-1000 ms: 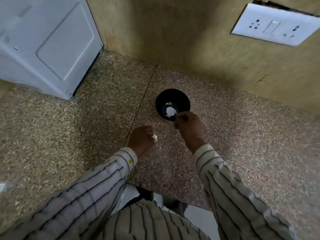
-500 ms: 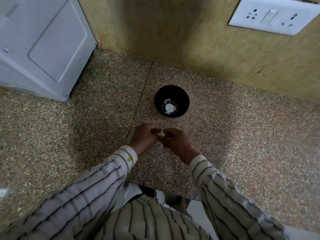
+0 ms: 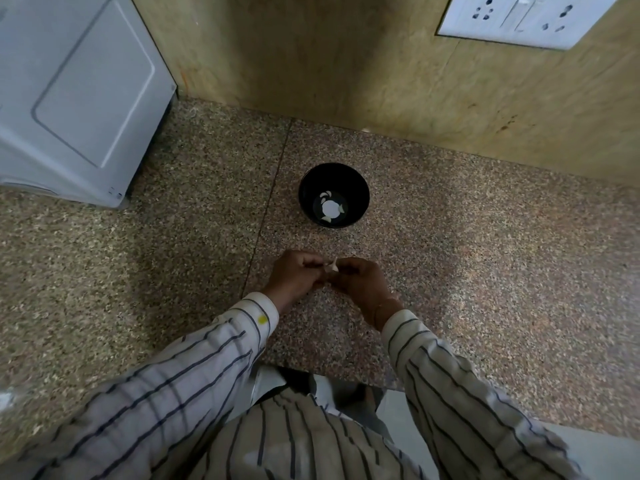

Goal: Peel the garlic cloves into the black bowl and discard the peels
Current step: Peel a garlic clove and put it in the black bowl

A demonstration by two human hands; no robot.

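On the speckled granite counter [image 3: 485,271], close to the yellowish back wall [image 3: 346,81], a black bowl [image 3: 360,192] is standing upright, and several pale peeled garlic cloves [image 3: 330,209] are lying at its bottom, clustered around its middle. Nearer the person, both hands are meeting over the counter, well short of the bowl and apart from it. The left hand [image 3: 294,275] is curling its fingers inward, and the right hand [image 3: 356,277] is doing the same, so the two sets of fingertips are coming together on a small whitish garlic clove [image 3: 331,266] that is sitting pinched between them, with a thin flake of its skin sticking upward. Neither hand is spreading wide; the fingers are bunching narrowly around the clove, and exactly which fingertips are touching it is too small to tell. Striped shirt sleeves [image 3: 214,355] are covering both forearms down to the wrists. Off to the left, a white appliance [image 3: 76,98] is resting on the counter against the wall, well away from the bowl. High on the wall to the right, a white switch-and-socket plate [image 3: 519,19] is showing partly at the picture's upper edge.
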